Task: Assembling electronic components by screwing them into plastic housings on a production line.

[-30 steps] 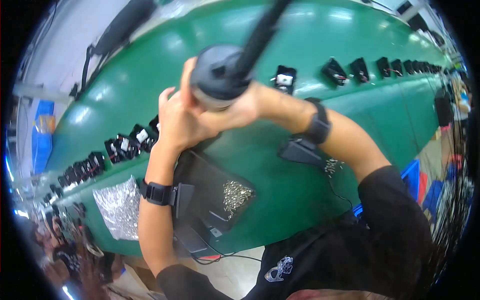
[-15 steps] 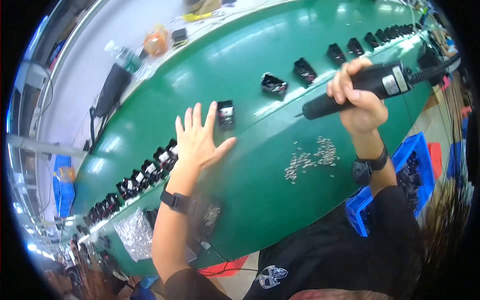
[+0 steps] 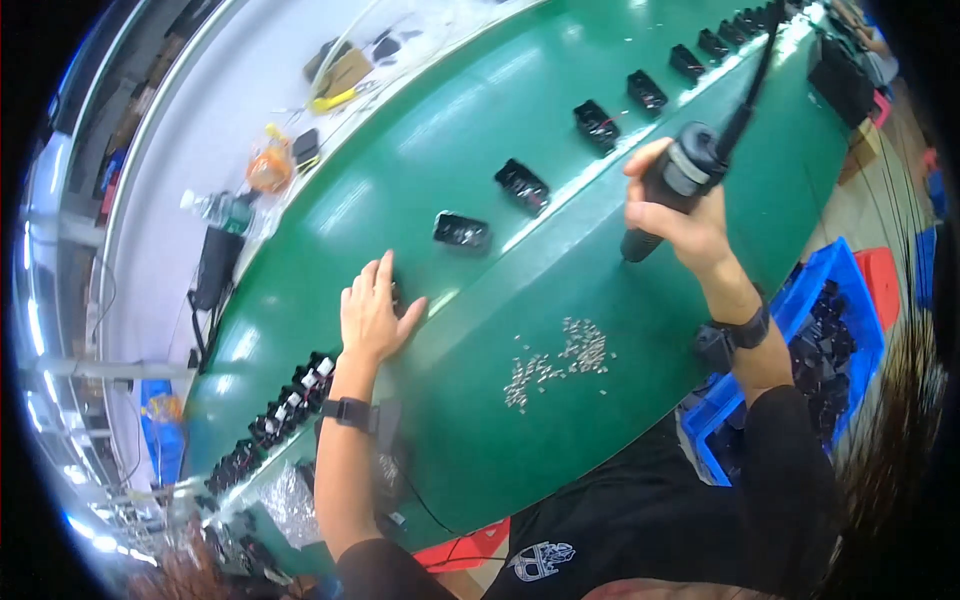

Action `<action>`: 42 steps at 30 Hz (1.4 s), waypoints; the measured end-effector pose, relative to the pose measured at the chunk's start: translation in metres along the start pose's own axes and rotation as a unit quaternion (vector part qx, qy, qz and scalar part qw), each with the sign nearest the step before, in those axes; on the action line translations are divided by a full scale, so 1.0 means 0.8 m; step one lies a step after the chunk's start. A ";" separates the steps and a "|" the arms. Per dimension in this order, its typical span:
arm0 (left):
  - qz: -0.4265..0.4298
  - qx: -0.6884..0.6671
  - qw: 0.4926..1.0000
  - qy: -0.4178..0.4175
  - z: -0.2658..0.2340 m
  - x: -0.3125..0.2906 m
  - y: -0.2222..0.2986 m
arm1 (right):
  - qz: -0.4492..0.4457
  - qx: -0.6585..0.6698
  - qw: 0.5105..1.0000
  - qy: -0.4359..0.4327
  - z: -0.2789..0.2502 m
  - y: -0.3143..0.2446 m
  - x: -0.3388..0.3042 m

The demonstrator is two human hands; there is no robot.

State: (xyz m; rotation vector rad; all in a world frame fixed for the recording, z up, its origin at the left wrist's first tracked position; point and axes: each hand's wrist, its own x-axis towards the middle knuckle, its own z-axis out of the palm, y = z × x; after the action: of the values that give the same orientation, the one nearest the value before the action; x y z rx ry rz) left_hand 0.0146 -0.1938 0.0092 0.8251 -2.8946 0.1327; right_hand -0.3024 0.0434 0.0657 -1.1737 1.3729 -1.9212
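My right hand is wrapped around a black electric screwdriver, held above the green table with its lower end tilted down and its cord rising away. On the table's left half, my left hand lies with fingers stretched and thumb apart. A black part shows only at the edge of its fingers; the rest is hidden beneath. Just beyond that hand sits an open black housing, with another black housing farther right. Small metal screws lie scattered between my two arms.
A row of black housings runs to the far right, and several more with white pieces line up at left. A blue crate of black parts stands at right. A bottle and black pouch lie beyond the table's far edge.
The whole view has shifted. The screwdriver has swung from pointing left to pointing downward in my right hand. My left hand, formerly spread beside a housing, now covers most of a black part.
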 end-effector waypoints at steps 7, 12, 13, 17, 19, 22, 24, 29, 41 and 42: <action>-0.068 -0.062 0.990 0.108 0.002 0.042 0.081 | -0.016 0.118 0.990 -0.079 -0.017 -0.021 0.017; -0.158 -0.057 0.985 0.049 -0.004 0.085 0.131 | 0.087 0.071 0.992 -0.052 -0.071 0.049 0.080; -0.153 -0.050 0.985 0.065 -0.002 0.087 0.130 | -0.020 -0.082 0.991 -0.103 -0.062 0.081 0.093; -0.164 0.003 0.985 0.061 0.004 0.083 0.119 | -0.167 -0.370 0.870 -0.280 0.005 0.110 0.117; -0.160 0.008 0.985 0.057 0.018 0.085 0.114 | -0.221 -0.402 0.826 -0.327 0.025 0.112 0.125; -0.121 -0.001 0.990 0.068 0.027 0.089 0.106 | -0.263 -0.430 0.784 -0.363 0.037 0.132 0.140; -0.105 -0.023 0.991 0.083 0.029 0.086 0.100 | -0.260 -0.420 0.787 -0.369 0.042 0.147 0.142; -0.024 -0.038 0.991 0.126 0.032 0.094 0.085 | -0.270 -0.450 0.776 -0.349 0.010 0.139 0.146; -0.031 -0.179 0.967 0.180 0.040 0.217 0.183 | -0.250 -0.559 0.735 -0.292 -0.052 0.108 0.165; -0.016 -0.190 0.965 0.180 0.043 0.222 0.192 | -0.248 -0.565 0.737 -0.276 -0.058 0.103 0.161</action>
State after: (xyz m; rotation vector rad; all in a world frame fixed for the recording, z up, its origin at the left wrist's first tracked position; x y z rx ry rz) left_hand -0.2196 -0.1599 -0.0057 0.6919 -2.4519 -0.2435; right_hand -0.4142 -0.0653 0.0294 -2.6074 1.9888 -0.5959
